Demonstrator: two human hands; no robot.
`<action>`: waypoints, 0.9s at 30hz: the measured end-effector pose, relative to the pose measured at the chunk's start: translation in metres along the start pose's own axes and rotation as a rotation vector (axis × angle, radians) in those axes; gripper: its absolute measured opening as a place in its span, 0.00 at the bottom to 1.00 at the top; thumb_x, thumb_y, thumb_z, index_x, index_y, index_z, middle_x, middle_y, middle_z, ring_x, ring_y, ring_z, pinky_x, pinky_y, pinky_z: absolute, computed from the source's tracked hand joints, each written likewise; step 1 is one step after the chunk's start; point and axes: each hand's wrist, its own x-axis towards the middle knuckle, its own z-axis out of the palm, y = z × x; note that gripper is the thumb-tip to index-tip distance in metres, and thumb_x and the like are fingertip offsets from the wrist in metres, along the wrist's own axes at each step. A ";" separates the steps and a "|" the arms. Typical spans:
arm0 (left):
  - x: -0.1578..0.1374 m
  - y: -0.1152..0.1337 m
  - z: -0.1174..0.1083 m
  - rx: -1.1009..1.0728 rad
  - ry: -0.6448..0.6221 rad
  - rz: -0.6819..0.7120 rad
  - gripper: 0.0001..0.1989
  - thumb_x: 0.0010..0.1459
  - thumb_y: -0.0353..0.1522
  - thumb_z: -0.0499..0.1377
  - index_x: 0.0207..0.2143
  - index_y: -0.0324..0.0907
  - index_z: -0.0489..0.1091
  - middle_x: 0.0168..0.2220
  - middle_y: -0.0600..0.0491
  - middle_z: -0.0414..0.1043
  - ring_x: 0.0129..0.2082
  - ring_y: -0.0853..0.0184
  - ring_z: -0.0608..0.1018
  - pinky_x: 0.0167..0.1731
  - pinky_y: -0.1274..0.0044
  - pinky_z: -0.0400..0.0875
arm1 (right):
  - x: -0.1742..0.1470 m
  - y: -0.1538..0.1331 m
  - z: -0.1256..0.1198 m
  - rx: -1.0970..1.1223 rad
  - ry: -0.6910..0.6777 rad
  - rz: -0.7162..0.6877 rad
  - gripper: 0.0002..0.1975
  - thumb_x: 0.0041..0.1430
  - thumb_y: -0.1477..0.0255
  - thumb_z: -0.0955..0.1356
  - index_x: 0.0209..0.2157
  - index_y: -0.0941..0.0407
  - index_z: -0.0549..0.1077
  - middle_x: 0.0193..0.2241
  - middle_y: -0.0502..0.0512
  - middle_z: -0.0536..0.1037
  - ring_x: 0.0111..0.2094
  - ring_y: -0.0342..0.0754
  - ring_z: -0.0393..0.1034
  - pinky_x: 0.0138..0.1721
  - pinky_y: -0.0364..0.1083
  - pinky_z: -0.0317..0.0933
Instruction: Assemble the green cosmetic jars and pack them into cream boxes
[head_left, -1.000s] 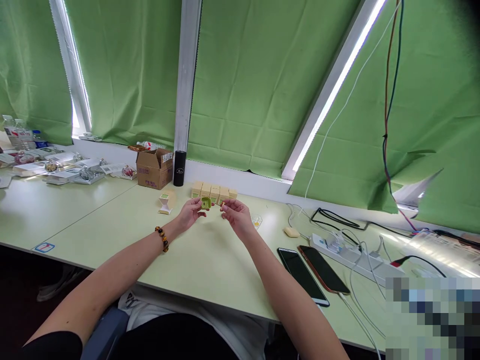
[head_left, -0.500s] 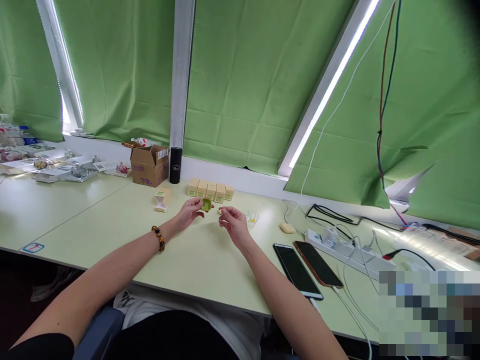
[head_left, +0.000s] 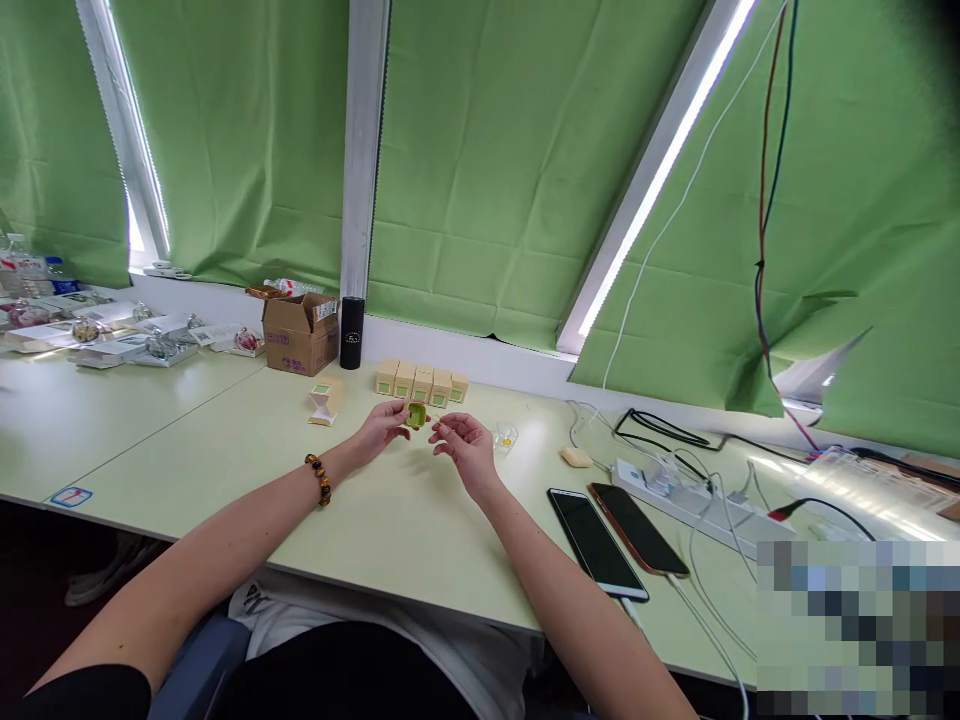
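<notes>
Above the table's middle, my left hand [head_left: 385, 432] grips a small yellow-green square case [head_left: 417, 415] whose hollow inside faces me. Close on its right, my right hand [head_left: 466, 448] has thumb and fingers pinched together; what sits between them is too small to make out. Behind the hands stands a row of several small tan boxes [head_left: 423, 384] with green labels. An unfolded tan carton [head_left: 325, 402] rests left of my left hand. Just right of my right hand lies a small clear plastic piece [head_left: 505, 438] with something yellow in it.
Two phones [head_left: 598, 545] lie at the right, beside a white power strip [head_left: 686, 500] with tangled cables. A cream-coloured lump [head_left: 576, 457] is near them. An open cardboard box [head_left: 300, 335] and a black bottle [head_left: 352, 333] stand at the back. Packaged items [head_left: 161, 345] crowd the far left.
My right hand has come slightly left, nearer the green case. The case and my left hand have shifted a little right and down.
</notes>
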 end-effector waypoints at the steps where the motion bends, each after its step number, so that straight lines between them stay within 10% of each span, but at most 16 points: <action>1: 0.000 0.000 0.000 -0.007 -0.004 -0.001 0.22 0.58 0.40 0.67 0.53 0.40 0.76 0.46 0.41 0.79 0.43 0.62 0.78 0.36 0.75 0.68 | 0.000 0.001 0.001 -0.040 0.011 -0.026 0.15 0.50 0.63 0.79 0.35 0.54 0.76 0.30 0.51 0.79 0.28 0.47 0.77 0.27 0.46 0.72; 12: 0.001 -0.001 0.002 -0.037 -0.068 -0.040 0.28 0.52 0.39 0.72 0.54 0.39 0.77 0.45 0.43 0.78 0.41 0.63 0.77 0.38 0.74 0.69 | -0.009 0.005 0.005 -0.417 0.054 -0.244 0.08 0.59 0.67 0.71 0.39 0.54 0.76 0.30 0.51 0.76 0.29 0.45 0.72 0.27 0.44 0.66; 27: 0.001 -0.006 -0.001 0.046 -0.123 -0.026 0.27 0.55 0.41 0.70 0.55 0.40 0.76 0.47 0.42 0.77 0.43 0.63 0.77 0.39 0.75 0.68 | -0.009 -0.003 0.008 -0.301 0.077 -0.258 0.10 0.60 0.66 0.70 0.43 0.53 0.75 0.31 0.50 0.76 0.27 0.43 0.70 0.24 0.43 0.64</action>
